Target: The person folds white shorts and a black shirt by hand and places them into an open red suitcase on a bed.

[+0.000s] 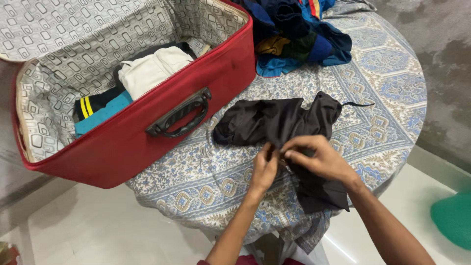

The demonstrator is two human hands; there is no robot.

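Observation:
A dark brown garment (274, 122) lies crumpled on the round table's patterned cloth (387, 98), one end hanging over the near edge. My left hand (264, 169) pinches the fabric at its near side. Close beside it, my right hand (319, 156) grips the same fabric, the fingers of both hands almost touching. An open red suitcase (147, 132) with a black handle (180, 114) stands on the table's left, jutting past the edge. Inside it lie folded clothes: a white piece (152, 68), a black one with yellow stripes (91, 105) and a teal one (100, 118).
A heap of blue and dark clothes (299, 34) sits at the table's far side, right of the suitcase. The suitcase lid (59, 24) leans back, lined in grey patterned fabric. White floor tiles (98, 225) lie below; a green object (454, 218) shows at the right edge.

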